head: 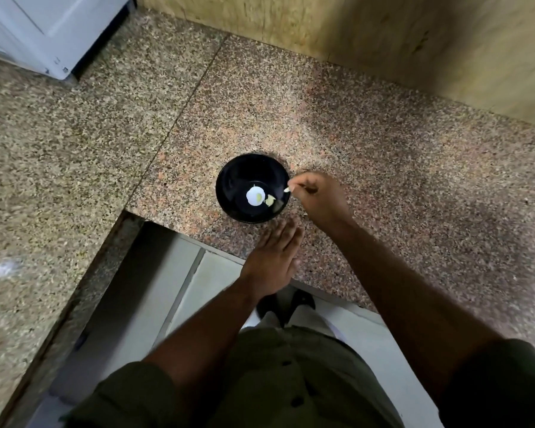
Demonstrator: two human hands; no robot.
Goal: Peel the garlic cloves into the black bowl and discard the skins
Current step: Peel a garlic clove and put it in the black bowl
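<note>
A black bowl (252, 188) stands on the speckled granite counter (337, 143) near its front edge. Inside it lie a peeled garlic clove (270, 199) and a bright white spot with a yellowish piece (255, 196). My right hand (318, 199) hovers at the bowl's right rim and pinches a small pale garlic piece (286, 189) between its fingertips. My left hand (274, 257) lies flat with straight fingers on the counter just in front of the bowl, holding nothing.
A second granite slab (59, 168) runs along the left at a corner. A white appliance (44, 29) stands at the back left. A wooden wall panel (383, 35) backs the counter. Below the edge are pale floor tiles (179, 273) and my shoes.
</note>
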